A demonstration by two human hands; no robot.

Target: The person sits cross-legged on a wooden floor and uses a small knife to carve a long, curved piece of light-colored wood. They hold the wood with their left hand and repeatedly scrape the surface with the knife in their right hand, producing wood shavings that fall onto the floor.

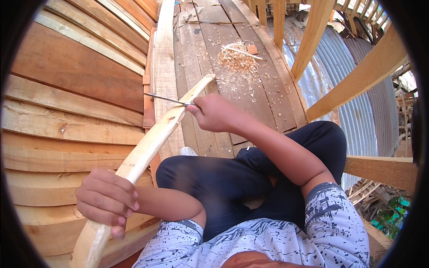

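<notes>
A long, pale, curved piece of wood (147, 147) slants from the lower left up to a tapered tip past my right hand. My left hand (106, 198) is wrapped around its lower part, fingers curled over the top. In my right hand (214, 112) is a knife (164, 98), gripped by its handle, most of which the fingers hide. Its thin dark blade points left and lies across the wood near the tapered end. A dark knot marks the wood just below the blade.
Wood shavings (237, 58) lie piled on the plank floor (272, 96), with a small reddish block (252, 49) beside them. Stacked boards (67, 105) line the left side. Wooden posts (313, 40) and corrugated metal sheets (348, 80) stand at right. My crossed legs (210, 178) are below.
</notes>
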